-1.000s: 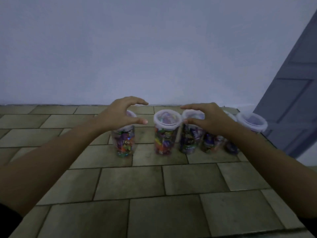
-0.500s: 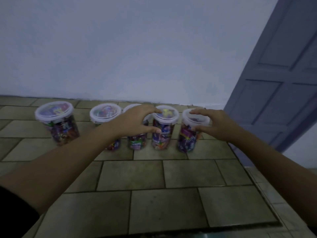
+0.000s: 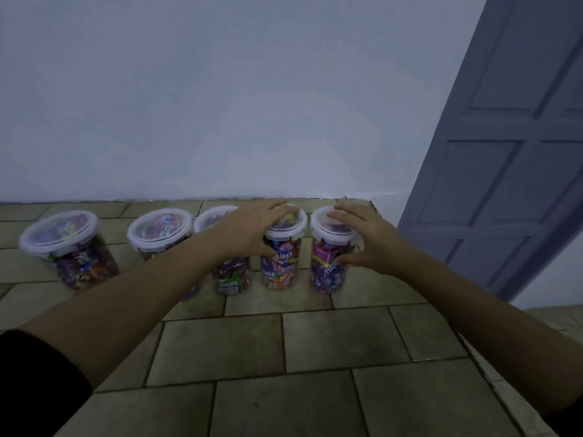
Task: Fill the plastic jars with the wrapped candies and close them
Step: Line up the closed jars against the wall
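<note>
Jars (image 3: 67, 247), five, all lidded: left grip (image 3: 252, 231) clamps fourth jar (image 3: 280, 268), right grip (image 3: 369, 241) fifth jar (image 3: 328, 272).

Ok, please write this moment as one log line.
left hand: grips fourth jar | right hand: grips rightmost jar | row: all five filled, closed

Five plastic jars (image 3: 279, 269) stand in one row, each packed with wrapped candies (image 3: 326, 274) too many to count. Five lids (image 3: 161, 230), one on each jar. The left grip (image 3: 252, 234) holds one jar, the right grip (image 3: 369, 244) another; three stand left of the left grip. One door (image 3: 504, 184), right of the right grip.
</note>
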